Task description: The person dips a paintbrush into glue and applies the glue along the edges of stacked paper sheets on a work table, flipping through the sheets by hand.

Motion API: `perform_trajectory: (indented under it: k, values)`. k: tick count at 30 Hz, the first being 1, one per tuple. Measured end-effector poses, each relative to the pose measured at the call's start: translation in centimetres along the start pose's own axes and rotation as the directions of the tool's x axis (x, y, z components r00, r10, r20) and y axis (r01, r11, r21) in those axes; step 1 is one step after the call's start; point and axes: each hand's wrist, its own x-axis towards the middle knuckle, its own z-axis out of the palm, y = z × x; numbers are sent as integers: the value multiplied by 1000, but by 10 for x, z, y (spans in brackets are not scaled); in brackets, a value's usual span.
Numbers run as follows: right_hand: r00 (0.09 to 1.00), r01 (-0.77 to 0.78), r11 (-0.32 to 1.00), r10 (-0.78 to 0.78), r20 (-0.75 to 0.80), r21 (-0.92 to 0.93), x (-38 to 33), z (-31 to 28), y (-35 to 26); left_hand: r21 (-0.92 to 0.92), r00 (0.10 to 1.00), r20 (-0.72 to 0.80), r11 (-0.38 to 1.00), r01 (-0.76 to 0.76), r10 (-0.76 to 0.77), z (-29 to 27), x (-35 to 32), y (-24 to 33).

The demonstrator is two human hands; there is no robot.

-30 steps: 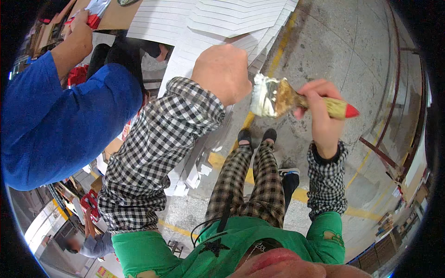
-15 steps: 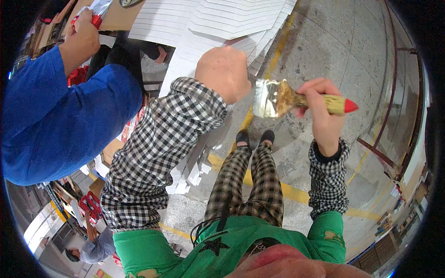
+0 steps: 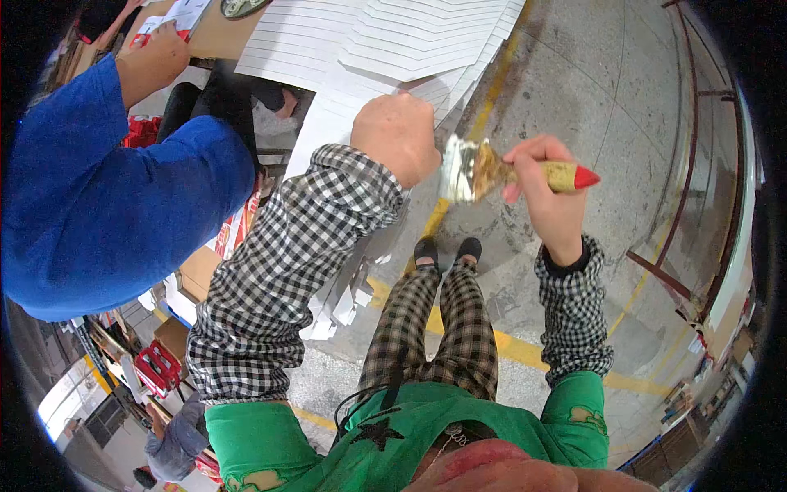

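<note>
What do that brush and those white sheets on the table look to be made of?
The brush seems to have a yellowish, likely wooden handle with a glossy red tip, a shiny metal band and pale bristles. The sheets look like matte white card or paper, stacked in thin fanned layers.

The paintbrush (image 3: 502, 168) in the right hand (image 3: 548, 193) has a wooden handle, yellowish and smeared, ending in a glossy red painted tip; its ferrule is shiny metal and the bristles look pale, clotted and wet. The left hand (image 3: 397, 136) rests on fanned white sheets (image 3: 385, 41) of matt, smooth card or paper with crisp cut edges. The sleeves (image 3: 295, 262) are soft woven cloth in black-and-white check, the apron (image 3: 459, 426) a matt green fabric. A co-worker's sleeve (image 3: 98, 197) is plain blue cloth. The floor (image 3: 590, 82) is rough, stained grey concrete with worn yellow painted lines.
</note>
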Motion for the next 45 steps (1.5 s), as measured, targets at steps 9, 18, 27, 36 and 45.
perform_trajectory:
  k: [9,18,27,36,45]
  values:
    - [966,118,993,-110,-235,20,-61,-48,3,-22,951,134,959,283,-278,38,10,15]
    - [954,133,989,-110,-280,64,-117,-82,2,-475,954,-173,869,137,-245,73,-49,-2]
    - [957,164,982,-134,-259,97,-105,-98,-4,-687,996,60,726,-10,71,107,-208,23]
    - [948,316,946,-313,-62,64,-117,-69,-44,-196,135,-943,-182,-964,303,-44,-366,73]
    - [951,275,959,-262,-166,62,-202,87,-86,64,-522,-743,-732,-678,418,-104,-345,133]
